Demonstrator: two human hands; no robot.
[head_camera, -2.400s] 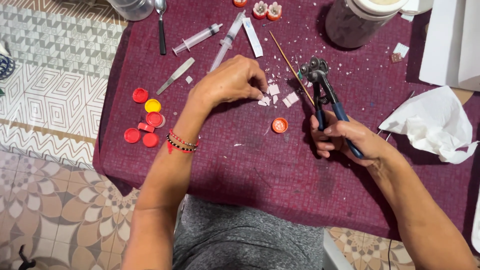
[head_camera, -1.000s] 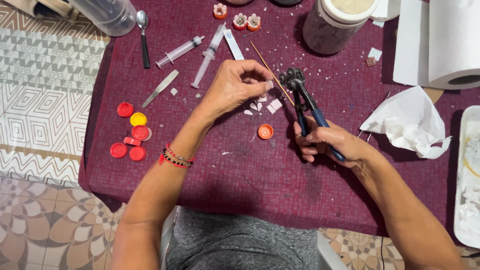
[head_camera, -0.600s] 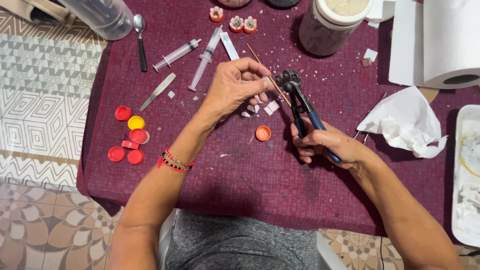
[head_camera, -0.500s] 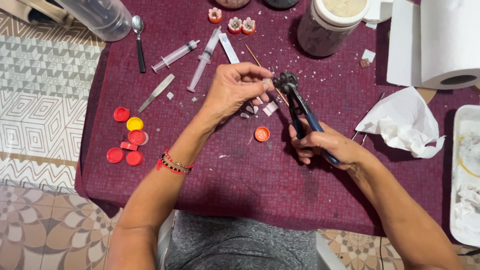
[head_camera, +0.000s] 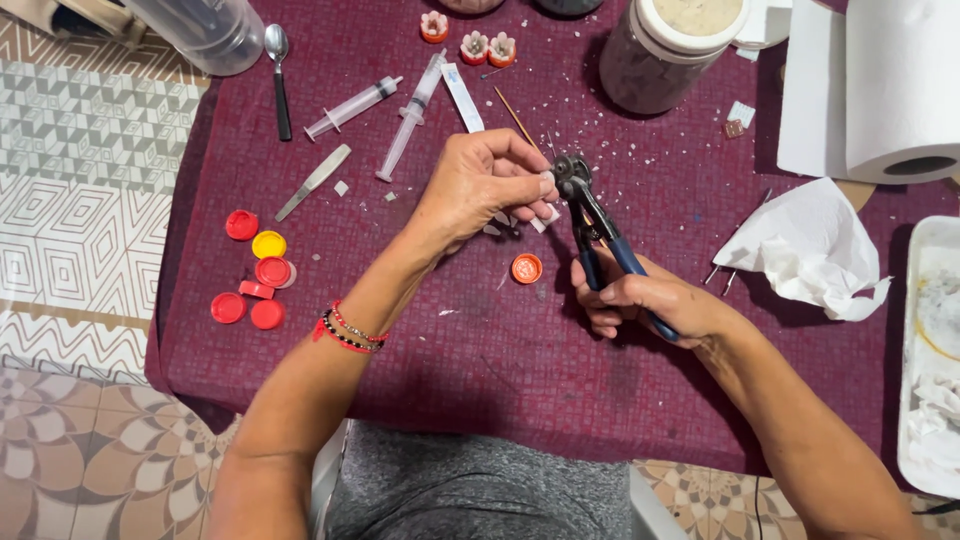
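Left hand (head_camera: 480, 185) raised over the maroon cloth (head_camera: 430, 380), fingertips pinched shut on a small pale tile chip (head_camera: 547, 183); chip offered straight into the head of the blue-handled nippers (head_camera: 590, 225), touching or nearly touching the cutting wheels; cannot tell whether the wheels have bitten yet. Right hand (head_camera: 645, 300) wrapped round the two handles, near side of the tool; handles spread a little apart, so probably not squeezed home.

Judging by the lie of things: some cutting already done; pale offcuts (head_camera: 520, 220) scattered just beneath the left hand, fine white crumbs dusting the cloth toward the far side; present piece yet to be snapped.

Round about: orange bottle cap (head_camera: 526, 268) lying just near of the nippers, apart from both hands; cluster of red and yellow caps (head_camera: 255, 280) well to the left; two syringes (head_camera: 385, 105) and a spoon (head_camera: 277, 60) at far left; thin wooden stick (head_camera: 517, 118) beyond the left hand; lidded jar (head_camera: 670, 50) at far centre; three small flower-like pieces (head_camera: 470, 40) at the far edge; paper roll (head_camera: 900, 90) far right, crumpled tissue (head_camera: 815, 250) right of the right hand; white tray (head_camera: 925, 380) at the right border.
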